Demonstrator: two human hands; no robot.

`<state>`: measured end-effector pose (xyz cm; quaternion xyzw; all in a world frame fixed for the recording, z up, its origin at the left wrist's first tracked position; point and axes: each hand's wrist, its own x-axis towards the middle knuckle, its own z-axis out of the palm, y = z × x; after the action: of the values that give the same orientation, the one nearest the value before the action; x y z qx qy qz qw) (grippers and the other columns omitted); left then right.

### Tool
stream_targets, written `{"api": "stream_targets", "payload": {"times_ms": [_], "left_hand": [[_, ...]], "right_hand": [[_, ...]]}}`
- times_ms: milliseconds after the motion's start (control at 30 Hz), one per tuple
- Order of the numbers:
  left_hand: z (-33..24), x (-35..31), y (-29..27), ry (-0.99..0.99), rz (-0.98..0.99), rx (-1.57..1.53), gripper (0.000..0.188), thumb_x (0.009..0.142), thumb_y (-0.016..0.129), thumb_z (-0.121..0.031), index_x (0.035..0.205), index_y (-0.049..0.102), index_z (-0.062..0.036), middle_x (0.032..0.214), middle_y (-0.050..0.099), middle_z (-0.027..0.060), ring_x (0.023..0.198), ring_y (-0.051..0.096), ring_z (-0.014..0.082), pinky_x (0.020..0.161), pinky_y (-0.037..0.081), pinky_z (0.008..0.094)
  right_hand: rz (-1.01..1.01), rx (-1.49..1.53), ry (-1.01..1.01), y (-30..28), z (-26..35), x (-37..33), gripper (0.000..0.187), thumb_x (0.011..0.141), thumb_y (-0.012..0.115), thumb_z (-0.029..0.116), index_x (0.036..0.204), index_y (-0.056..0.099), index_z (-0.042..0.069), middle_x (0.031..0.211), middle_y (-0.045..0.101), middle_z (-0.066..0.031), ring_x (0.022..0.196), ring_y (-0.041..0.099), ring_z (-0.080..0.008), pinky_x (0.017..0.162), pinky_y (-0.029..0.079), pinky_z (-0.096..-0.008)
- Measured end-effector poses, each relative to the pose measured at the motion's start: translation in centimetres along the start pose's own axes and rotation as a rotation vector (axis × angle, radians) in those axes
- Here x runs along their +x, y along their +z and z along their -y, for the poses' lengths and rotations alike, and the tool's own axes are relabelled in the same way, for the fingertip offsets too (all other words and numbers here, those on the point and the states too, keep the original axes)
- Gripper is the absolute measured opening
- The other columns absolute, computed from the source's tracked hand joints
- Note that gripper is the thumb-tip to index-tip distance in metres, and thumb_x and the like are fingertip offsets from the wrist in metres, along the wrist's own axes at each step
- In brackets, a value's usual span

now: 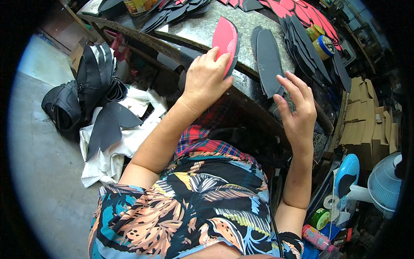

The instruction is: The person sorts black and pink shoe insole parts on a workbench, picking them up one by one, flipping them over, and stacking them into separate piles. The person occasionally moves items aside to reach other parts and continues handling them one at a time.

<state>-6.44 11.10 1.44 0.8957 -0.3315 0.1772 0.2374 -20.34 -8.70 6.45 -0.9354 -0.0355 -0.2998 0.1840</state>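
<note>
My left hand (206, 77) is closed on the lower end of a red shoe insole (225, 35) with a black edge, its fingers lying over the red face. The insole is tilted at the edge of the speckled worktable (189, 31). To its right lies a small stack of dark grey insoles (268, 58) with their rounded ends toward me. My right hand (298, 110) hovers beside the near end of that stack, fingers apart and bent, with nothing visible in it. Whether its fingertips touch the stack I cannot tell.
Dark insoles (304, 49) fan out at the table's right, near red ones (308, 15) and a jar (323, 46). More dark pieces (179, 15) lie at the back. Bundled black pieces (92, 82) and a white sack (110, 162) are at left; cartons (362, 116) and a fan (385, 183) stand right.
</note>
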Motion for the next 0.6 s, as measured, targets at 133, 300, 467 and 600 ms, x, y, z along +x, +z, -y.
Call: {"api": "stream_targets", "payload": {"times_ms": [133, 300, 467, 600], "left_hand": [[0.8, 0.5, -0.9, 0.005, -0.134, -0.121, 0.027, 0.082, 0.067, -0.015, 0.105, 0.068, -0.0014, 0.106, 0.068, 0.0194, 0.095, 0.068, 0.0343, 0.085, 0.054, 0.0389], [0.7, 0.4, -6.3, -0.040, -0.572, -0.261, 0.010, 0.095, 0.059, -0.011, 0.094, 0.065, -0.0034, 0.079, 0.065, 0.0147, 0.068, 0.067, 0.0297, 0.062, 0.051, 0.0368], [-1.7, -1.1, -10.5, 0.288, -0.771, -0.316, 0.014, 0.091, 0.062, -0.001, 0.103, 0.067, -0.0045, 0.092, 0.071, 0.0106, 0.081, 0.071, 0.0249, 0.073, 0.056, 0.0320], [-5.5, -2.9, -9.3, 0.737, -0.238, -0.332, 0.012, 0.085, 0.067, -0.010, 0.093, 0.065, -0.0020, 0.106, 0.069, 0.0210, 0.099, 0.070, 0.0307, 0.089, 0.057, 0.0452]], "right_hand": [[-0.032, 0.028, -0.053, -0.7, 0.7, 0.1, 0.036, 0.084, 0.073, 0.020, 0.118, 0.069, 0.010, 0.122, 0.064, -0.0126, 0.105, 0.061, -0.0301, 0.091, 0.050, -0.0398], [-0.124, -0.074, -0.164, -2.1, 0.7, -0.3, 0.036, 0.085, 0.073, 0.022, 0.119, 0.070, 0.010, 0.124, 0.064, -0.0116, 0.112, 0.058, -0.0301, 0.095, 0.047, -0.0412], [-0.004, 0.723, 0.293, -3.3, 0.3, -1.3, 0.093, 0.089, 0.031, 0.080, 0.131, 0.060, 0.002, 0.126, 0.063, -0.0171, 0.105, 0.063, -0.0224, 0.084, 0.053, -0.0352], [0.103, 1.462, 0.535, -2.9, -0.4, -3.3, 0.104, 0.085, 0.027, 0.085, 0.134, 0.050, -0.004, 0.111, 0.068, -0.0196, 0.095, 0.070, -0.0298, 0.074, 0.060, -0.0414]]}}
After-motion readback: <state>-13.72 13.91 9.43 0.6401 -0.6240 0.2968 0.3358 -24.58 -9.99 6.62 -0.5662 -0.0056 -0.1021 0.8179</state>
